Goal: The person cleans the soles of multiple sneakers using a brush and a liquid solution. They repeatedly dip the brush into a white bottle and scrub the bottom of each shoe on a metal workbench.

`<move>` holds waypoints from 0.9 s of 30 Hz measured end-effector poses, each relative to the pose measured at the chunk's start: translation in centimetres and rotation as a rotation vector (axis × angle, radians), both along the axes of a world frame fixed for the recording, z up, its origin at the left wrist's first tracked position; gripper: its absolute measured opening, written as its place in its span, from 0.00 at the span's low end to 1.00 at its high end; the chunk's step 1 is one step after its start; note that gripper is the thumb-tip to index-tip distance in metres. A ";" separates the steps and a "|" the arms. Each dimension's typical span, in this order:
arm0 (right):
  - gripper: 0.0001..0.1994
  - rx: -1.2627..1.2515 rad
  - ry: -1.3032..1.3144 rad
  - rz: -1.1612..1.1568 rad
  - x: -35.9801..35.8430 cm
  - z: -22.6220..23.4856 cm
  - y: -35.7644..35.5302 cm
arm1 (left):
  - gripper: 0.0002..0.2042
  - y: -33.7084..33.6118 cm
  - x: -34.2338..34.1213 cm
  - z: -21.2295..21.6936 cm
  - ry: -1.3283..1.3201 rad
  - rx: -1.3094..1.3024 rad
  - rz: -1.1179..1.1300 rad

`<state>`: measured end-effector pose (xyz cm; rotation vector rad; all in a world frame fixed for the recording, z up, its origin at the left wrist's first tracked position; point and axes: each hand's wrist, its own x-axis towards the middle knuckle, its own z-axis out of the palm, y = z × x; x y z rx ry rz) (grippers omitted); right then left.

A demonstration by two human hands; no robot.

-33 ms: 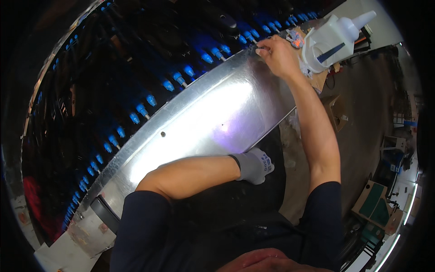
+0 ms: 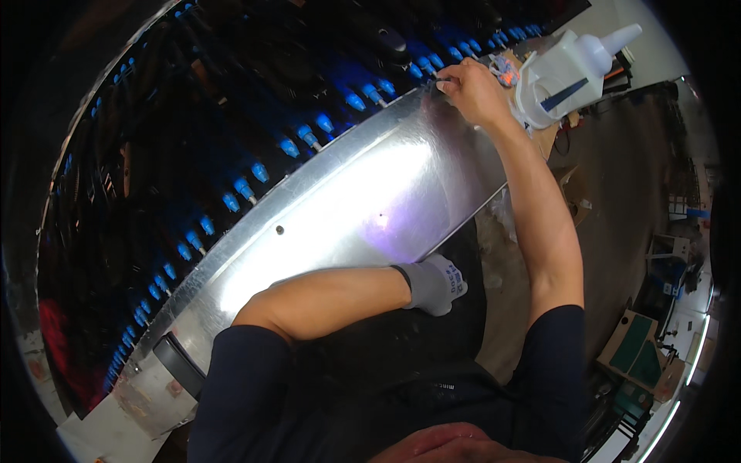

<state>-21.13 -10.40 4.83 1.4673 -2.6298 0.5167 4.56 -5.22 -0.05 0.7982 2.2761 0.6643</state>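
My right hand, bare, is closed in a pinch at the far right end of a shiny curved metal ledge. A small dark piece juts from between its thumb and fingertips, too small to name. In a grey and white glove, my left hand lies at the ledge's near edge, with its back showing and its fingers hidden. Along the ledge's far side runs a curved row of blue-tipped nozzles, close to my right fingertips.
A white squeeze bottle with a pointed spout lies tilted on cardboard, right of my right hand. Beyond the nozzles are dark objects under blue light. A dark block sits at the ledge's left end. A green-panelled box stands far right.
My right fingertips have shifted slightly, and the dark piece shows more plainly between them. My left hand has stayed in place.
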 end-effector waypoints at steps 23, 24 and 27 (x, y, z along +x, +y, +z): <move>0.11 0.680 -0.121 -0.073 -6.2 -0.2 -9.5 | 0.22 1.0 -1.6 -1.9 0.095 0.071 -0.038; 0.12 0.721 -0.084 -0.058 -6.1 -0.2 -9.6 | 0.22 0.9 -1.5 -1.8 0.099 0.078 -0.031; 0.18 0.864 -0.023 0.037 -6.2 0.0 -9.4 | 0.22 0.9 -1.7 -1.7 0.090 0.073 -0.030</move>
